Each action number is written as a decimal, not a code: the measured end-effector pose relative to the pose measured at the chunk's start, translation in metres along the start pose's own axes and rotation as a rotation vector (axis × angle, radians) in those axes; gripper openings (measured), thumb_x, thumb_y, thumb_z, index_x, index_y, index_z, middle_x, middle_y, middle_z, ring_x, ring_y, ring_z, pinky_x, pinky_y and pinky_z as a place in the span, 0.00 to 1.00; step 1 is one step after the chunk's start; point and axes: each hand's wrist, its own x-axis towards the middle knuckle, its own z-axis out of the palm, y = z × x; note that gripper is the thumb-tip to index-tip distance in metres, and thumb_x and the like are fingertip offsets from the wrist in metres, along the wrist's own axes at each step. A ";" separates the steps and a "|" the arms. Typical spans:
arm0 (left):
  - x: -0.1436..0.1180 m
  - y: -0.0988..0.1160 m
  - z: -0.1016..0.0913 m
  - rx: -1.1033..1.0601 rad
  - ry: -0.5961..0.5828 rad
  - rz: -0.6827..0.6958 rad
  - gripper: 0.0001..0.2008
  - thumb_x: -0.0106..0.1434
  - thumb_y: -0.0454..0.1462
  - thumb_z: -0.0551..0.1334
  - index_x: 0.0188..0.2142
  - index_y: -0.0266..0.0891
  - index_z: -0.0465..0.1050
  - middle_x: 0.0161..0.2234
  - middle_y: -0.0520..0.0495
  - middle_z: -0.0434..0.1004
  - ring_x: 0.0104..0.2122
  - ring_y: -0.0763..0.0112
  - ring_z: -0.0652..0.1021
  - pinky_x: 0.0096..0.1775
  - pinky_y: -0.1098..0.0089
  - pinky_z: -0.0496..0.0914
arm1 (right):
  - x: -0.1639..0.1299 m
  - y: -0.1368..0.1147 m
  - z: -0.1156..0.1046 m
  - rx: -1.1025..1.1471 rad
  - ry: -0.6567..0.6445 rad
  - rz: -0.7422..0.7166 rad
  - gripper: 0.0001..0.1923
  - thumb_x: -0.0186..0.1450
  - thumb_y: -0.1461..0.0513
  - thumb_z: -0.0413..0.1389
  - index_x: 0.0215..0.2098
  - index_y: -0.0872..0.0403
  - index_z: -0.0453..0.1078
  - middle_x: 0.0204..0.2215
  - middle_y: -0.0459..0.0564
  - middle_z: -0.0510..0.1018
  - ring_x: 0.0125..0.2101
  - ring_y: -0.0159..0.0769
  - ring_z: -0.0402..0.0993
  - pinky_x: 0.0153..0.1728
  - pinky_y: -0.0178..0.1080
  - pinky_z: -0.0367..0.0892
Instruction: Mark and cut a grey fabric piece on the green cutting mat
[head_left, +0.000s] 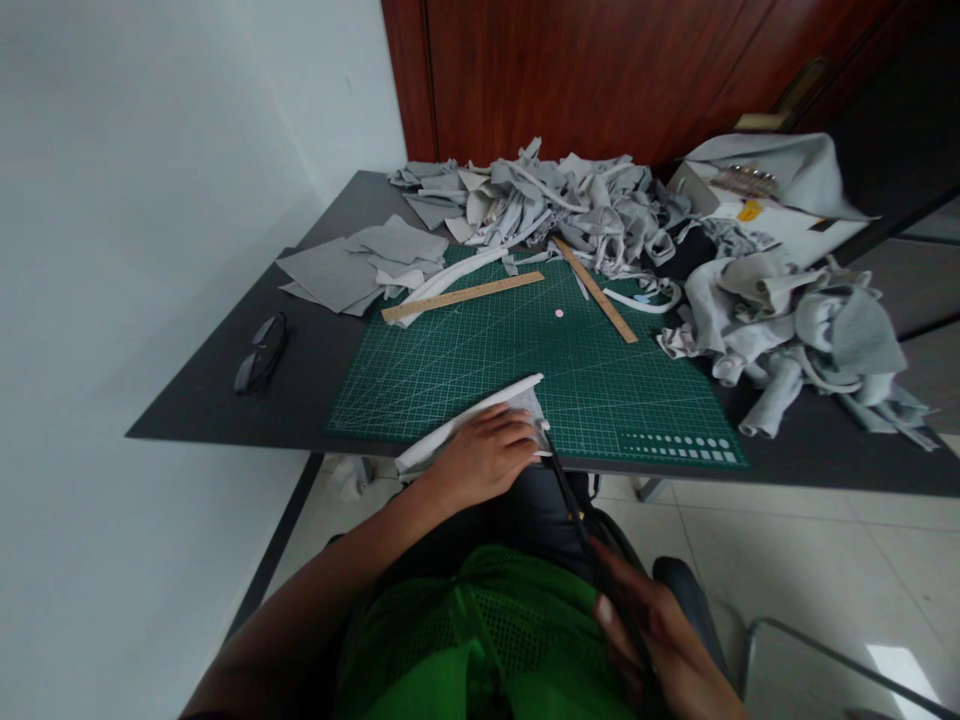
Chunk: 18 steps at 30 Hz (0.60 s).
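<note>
My left hand (491,452) lies flat on a grey piece of fabric (531,402), fingers stretched out and pressing it at the front edge of the green cutting mat (480,365). Along the fabric's far side runs a white rolled strip (469,418). In my right hand (652,620), low over my lap, are long dark scissors (574,510). Their tips reach the right edge of the fabric, close to my left fingertips. How far the blades are apart cannot be made out.
Two wooden rulers (463,296) and a small pink disc (559,313) lie on the mat. Behind are flat grey fabric pieces (337,270) and a heap of scraps (577,205). Rolled fabric (795,320) and a white box (780,215) stand right; glasses (261,352) lie left.
</note>
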 end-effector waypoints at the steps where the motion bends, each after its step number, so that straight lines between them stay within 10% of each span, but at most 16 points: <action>1: 0.000 0.000 0.000 -0.008 0.011 0.003 0.09 0.74 0.38 0.60 0.42 0.38 0.79 0.46 0.45 0.84 0.54 0.63 0.80 0.62 0.56 0.71 | 0.001 -0.002 0.001 0.051 -0.026 0.034 0.38 0.68 0.40 0.57 0.70 0.47 0.67 0.17 0.41 0.66 0.13 0.32 0.59 0.16 0.35 0.63; 18: 0.002 -0.001 -0.004 -0.070 0.036 0.001 0.07 0.73 0.36 0.62 0.39 0.39 0.80 0.50 0.46 0.83 0.54 0.62 0.79 0.58 0.59 0.74 | 0.015 -0.027 0.004 0.154 -0.055 0.061 0.50 0.67 0.38 0.57 0.74 0.61 0.55 0.21 0.35 0.59 0.16 0.26 0.51 0.16 0.32 0.60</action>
